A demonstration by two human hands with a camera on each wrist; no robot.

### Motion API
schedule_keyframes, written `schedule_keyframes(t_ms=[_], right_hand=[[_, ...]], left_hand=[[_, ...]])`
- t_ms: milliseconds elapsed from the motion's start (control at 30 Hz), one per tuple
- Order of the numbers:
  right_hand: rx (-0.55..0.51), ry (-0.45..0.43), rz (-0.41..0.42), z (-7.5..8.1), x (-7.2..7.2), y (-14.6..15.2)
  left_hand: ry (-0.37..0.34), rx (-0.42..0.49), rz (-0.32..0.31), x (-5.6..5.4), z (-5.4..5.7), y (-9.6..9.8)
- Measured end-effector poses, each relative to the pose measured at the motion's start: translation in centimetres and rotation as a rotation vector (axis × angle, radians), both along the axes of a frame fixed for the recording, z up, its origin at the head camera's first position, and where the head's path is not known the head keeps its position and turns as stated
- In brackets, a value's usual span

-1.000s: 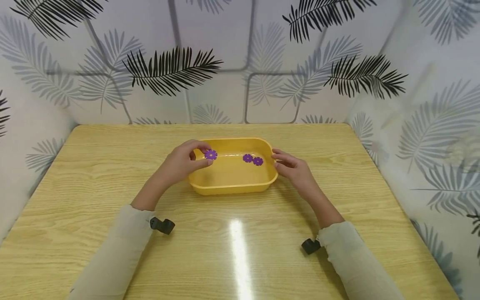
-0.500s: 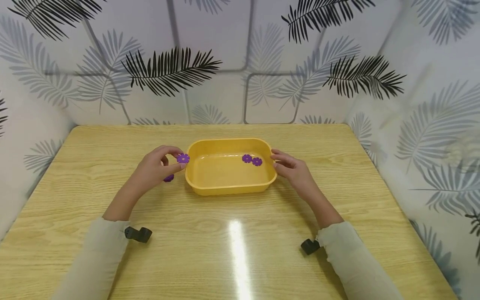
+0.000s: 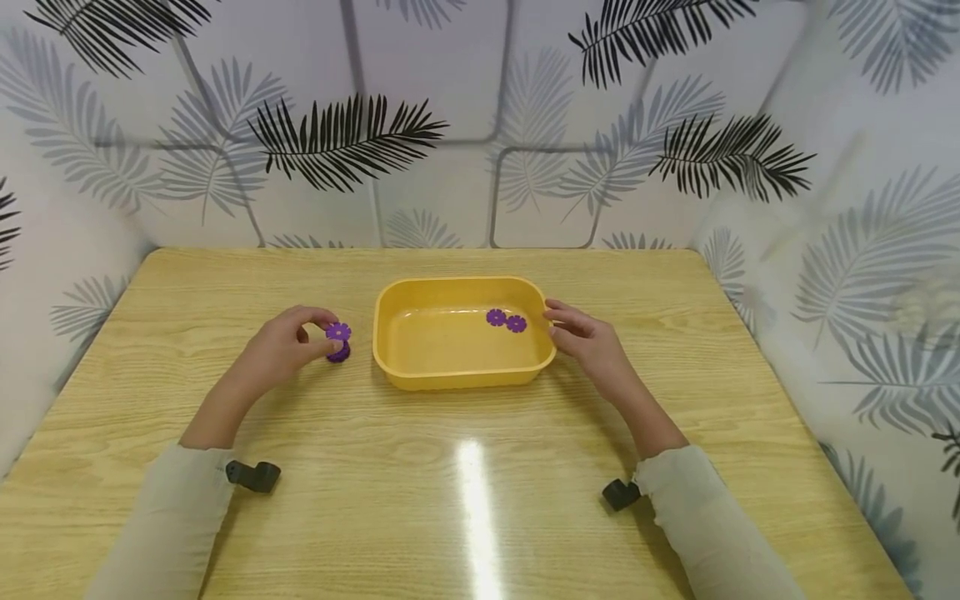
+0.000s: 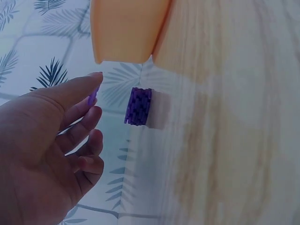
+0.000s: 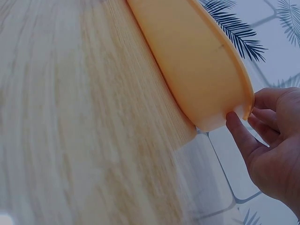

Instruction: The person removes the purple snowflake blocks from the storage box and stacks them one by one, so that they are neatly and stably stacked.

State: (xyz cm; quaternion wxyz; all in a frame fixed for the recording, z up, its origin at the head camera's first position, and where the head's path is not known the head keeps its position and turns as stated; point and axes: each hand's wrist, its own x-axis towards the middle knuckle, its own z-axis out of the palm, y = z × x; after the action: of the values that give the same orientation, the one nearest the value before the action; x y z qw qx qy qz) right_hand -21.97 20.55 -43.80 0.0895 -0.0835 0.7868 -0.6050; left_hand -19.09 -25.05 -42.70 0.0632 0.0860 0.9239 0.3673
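My left hand (image 3: 279,350) pinches a purple notched disc (image 3: 339,332), shaped like a flower, between thumb and fingers. Just below that disc, a stack of purple notched discs (image 3: 339,353) stands on the table; the left wrist view shows the purple stack (image 4: 138,107) from the side, apart from the fingers. Two more purple discs (image 3: 506,321) lie side by side toward the right inside a yellow plastic tray (image 3: 465,377). At the tray's right end, my right hand (image 3: 588,337) holds the rim, its thumb (image 5: 239,131) against the outer wall.
The light wood-grain table (image 3: 375,500) carries the tray near its middle, with a bright strip of reflected light in front. A leaf-patterned wall covering (image 3: 465,183) stands behind the table and along its sides. Small black cameras (image 3: 253,477) sit on both wrists.
The left hand has moved left from over the tray to the purple stack, the disc still pinched in it. My right hand has kept its place at the tray's right end.
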Motion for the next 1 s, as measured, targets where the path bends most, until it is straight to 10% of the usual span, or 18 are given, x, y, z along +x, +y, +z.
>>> schedule_keyframes(t_ms=[1000], right_hand=[[-0.001, -0.006, 0.002, -0.1, 0.1, 0.1]], left_hand=[[-0.059, -0.019, -0.044, -0.3, -1.5, -0.9]])
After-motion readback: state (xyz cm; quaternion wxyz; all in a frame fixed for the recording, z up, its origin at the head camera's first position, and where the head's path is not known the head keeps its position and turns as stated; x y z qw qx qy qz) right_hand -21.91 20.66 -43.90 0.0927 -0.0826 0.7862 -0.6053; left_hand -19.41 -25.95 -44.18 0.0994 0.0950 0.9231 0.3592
